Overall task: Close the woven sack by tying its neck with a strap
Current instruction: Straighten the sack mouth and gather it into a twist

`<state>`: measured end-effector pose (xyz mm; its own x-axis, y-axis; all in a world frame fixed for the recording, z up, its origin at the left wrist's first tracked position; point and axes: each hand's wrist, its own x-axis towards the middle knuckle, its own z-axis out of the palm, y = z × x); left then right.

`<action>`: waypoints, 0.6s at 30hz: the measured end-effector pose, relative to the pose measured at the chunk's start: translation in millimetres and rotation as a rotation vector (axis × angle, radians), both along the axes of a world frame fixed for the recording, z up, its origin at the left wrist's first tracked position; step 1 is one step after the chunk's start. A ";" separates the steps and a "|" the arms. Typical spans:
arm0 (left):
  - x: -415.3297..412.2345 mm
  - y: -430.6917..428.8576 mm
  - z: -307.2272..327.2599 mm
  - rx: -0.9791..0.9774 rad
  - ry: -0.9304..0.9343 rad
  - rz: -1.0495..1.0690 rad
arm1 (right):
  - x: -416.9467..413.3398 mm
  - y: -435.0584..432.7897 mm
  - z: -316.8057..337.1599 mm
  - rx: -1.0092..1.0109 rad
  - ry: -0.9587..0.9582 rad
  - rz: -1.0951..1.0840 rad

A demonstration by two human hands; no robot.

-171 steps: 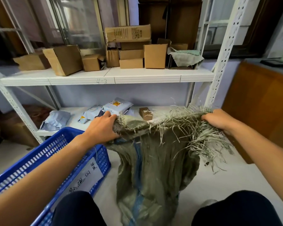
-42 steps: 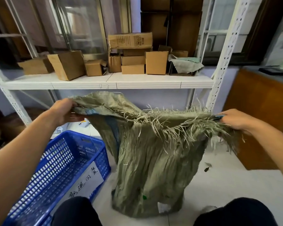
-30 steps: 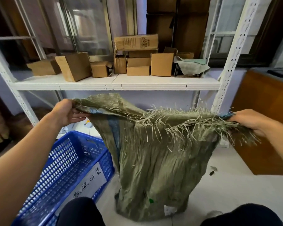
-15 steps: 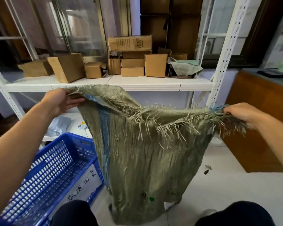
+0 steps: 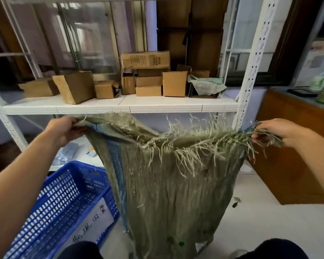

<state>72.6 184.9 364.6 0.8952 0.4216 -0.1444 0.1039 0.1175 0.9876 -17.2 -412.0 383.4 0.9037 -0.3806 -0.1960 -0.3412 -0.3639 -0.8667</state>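
I hold the olive-green woven plastic sack [image 5: 172, 193] up by its mouth, stretched wide before the white metal shelf [image 5: 120, 107]. My left hand [image 5: 64, 130] curls its fingers round the left corner; my right hand [image 5: 281, 131] pinches the right corner among loose fibres. The sack hangs between my knees, just beside the blue plastic lattice crate [image 5: 64, 202]. The frayed rim [image 5: 185, 146] worries me: on the right I may be gripping mostly strands, which could pull out and drop that side. I see no strap, so fetching one means freeing a hand, and the mouth would sag. A tie set too near the fringe could slide off.
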 end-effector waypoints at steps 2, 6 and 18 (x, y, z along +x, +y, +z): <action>-0.6 -1.4 -11.5 -0.011 0.026 0.002 | -2.7 3.5 -11.4 -0.065 0.018 -0.023; -2.7 -1.9 -19.7 0.019 0.063 -0.021 | -1.2 2.0 -30.3 -0.086 -0.012 -0.116; -22.0 29.1 -25.5 -0.096 0.078 -0.249 | -39.7 0.3 -58.1 0.400 -0.071 0.167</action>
